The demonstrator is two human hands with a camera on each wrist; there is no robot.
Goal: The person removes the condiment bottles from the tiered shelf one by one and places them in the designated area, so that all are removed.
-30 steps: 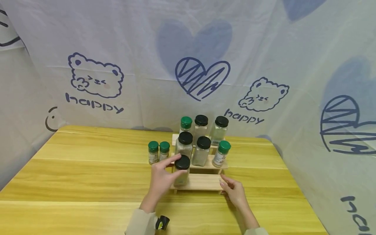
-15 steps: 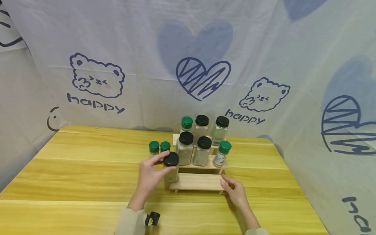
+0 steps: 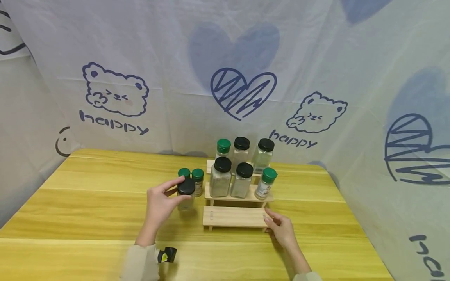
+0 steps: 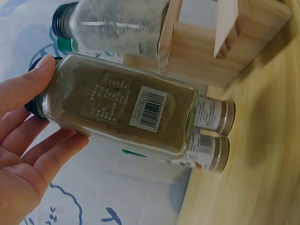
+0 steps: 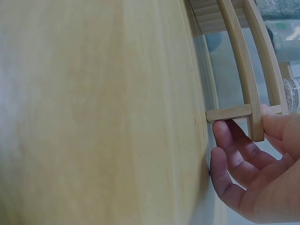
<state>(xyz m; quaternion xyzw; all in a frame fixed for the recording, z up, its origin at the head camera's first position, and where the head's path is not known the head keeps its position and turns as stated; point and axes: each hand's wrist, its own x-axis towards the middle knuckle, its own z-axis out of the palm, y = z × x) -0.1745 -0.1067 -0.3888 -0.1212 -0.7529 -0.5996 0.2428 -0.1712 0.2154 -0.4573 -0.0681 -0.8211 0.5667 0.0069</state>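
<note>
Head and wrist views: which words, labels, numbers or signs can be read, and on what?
"happy", twice: white cloth backdrop with blue drawings.
"ha", cut off: same backdrop, right edge.
Barcode and print, held square black-lidded glass jar: too blurred.
Labels, clear round green-lidded bottles: too small.

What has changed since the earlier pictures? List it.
The left hand, pinching the black-capped glass jar, moved left from the left end of the lowest wooden shelf to in front of the two green-capped jars. Nothing was let go. The right hand still grips that shelf's right end; the six jars on the upper shelves stayed put.
</note>
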